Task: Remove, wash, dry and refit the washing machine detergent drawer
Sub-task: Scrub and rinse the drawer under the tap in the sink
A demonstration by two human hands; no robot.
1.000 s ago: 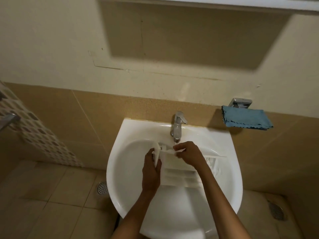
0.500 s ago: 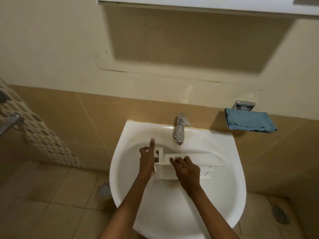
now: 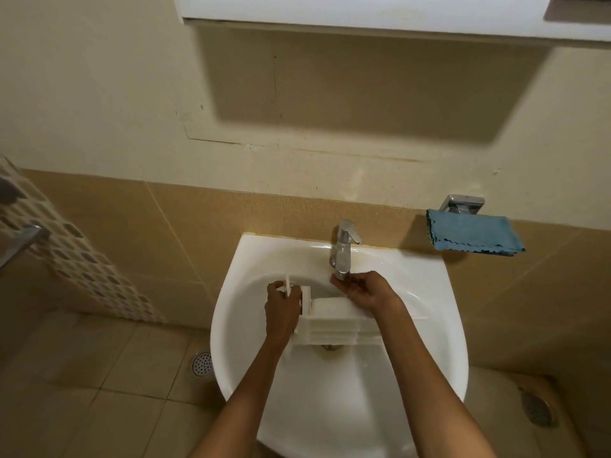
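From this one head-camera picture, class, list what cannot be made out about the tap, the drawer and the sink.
Head view only:
- Water from the tap: the right hand under the spout hides it.
- Left end of the detergent drawer: inside the left hand grip.
- Sink drain: mostly under the drawer.
- Wall cabinet: cut off by the top edge.

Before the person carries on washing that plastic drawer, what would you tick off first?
1. The detergent drawer lies inside the sink, not on the rim: ok.
2. The left hand grips the drawer's front end: ok.
3. The right hand is cupped below the tap spout: ok.
4. Water is running: cannot tell.
5. The drain is unblocked: cannot tell, as the drawer partly covers it.
6. The blue cloth for drying hangs on the wall to the right of the sink: ok.
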